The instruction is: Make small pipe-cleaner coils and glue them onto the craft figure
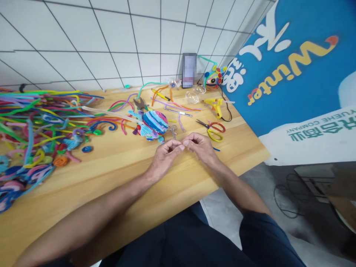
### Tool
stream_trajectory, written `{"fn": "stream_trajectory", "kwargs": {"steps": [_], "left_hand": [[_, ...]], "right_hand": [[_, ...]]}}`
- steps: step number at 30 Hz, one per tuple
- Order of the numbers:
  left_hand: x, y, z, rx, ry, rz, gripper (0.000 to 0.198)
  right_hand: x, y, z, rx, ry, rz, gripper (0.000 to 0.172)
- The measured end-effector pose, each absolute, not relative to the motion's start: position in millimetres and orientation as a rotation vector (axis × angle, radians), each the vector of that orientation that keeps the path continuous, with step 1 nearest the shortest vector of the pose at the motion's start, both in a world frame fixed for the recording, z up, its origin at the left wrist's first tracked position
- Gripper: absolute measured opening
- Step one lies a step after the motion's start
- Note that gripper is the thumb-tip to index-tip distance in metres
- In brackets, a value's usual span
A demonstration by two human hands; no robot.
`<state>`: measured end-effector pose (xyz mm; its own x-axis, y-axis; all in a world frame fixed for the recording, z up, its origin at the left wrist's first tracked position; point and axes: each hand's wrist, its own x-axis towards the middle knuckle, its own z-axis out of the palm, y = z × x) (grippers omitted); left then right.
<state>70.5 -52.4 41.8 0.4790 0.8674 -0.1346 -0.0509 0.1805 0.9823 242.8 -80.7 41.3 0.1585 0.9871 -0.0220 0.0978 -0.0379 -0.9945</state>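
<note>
While the striped ball figure (157, 122), wound in blue, white and pink, lies on the worktop (167, 200), both bare hands meet on its near side, a little to its right. The left hand (164, 157) has its thumb brought against its fingertips in a pinch, and the right hand (202, 149) makes the same narrow pinch, its tips touching or almost touching the left's. Whether anything sits between those fingertips (it would have to be very small) I cannot tell.

Just beside the ball figure, on its right, are small metal scissors (173, 130); farther right are the scissors with red and yellow handles (213, 129), and beyond these, toward the wall (111, 40), a yellow glue gun (217, 105). Behind the ball figure lie pliers (141, 104), a yellow cutter (161, 95) and a silver pen-like tool (179, 112). Farther back and to its right, a phone (189, 70) leans near the wall, with clear plastic balls (191, 97) in front and a second colourful figure (213, 78) on the phone's right. Left of the ball figure spreads a heap of fuzzy coloured stems (36, 139), with an orange coil (60, 160) and a blue coil (87, 149) at its near edge.
</note>
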Motion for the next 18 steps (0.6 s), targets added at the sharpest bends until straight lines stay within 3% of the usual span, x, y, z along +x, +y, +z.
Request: {"fn": "stream_trajectory", "kwargs": {"steps": [6, 8, 13, 18], "left_hand": [[68.8, -50.1, 38.9, 1.216, 0.865, 0.818, 0.027], [67.4, -47.9, 36.9, 1.184, 0.9, 0.823, 0.024], [69.5, -45.8, 35.1, 1.08, 0.92, 0.84, 0.024], [76.1, -50.3, 39.9, 1.089, 0.902, 0.77, 0.025]], "right_hand": [[254.8, -76.4, 39.6, -1.393, -1.092, 1.155, 0.049], [280.5, -72.0, 45.3, -1.472, -1.094, 0.989, 0.048], [373.1, -40.7, 49.8, -1.913, -1.068, 0.148, 0.036], [421.8, 7.5, 34.2, -2.273, -1.249, 0.01, 0.046]]}}
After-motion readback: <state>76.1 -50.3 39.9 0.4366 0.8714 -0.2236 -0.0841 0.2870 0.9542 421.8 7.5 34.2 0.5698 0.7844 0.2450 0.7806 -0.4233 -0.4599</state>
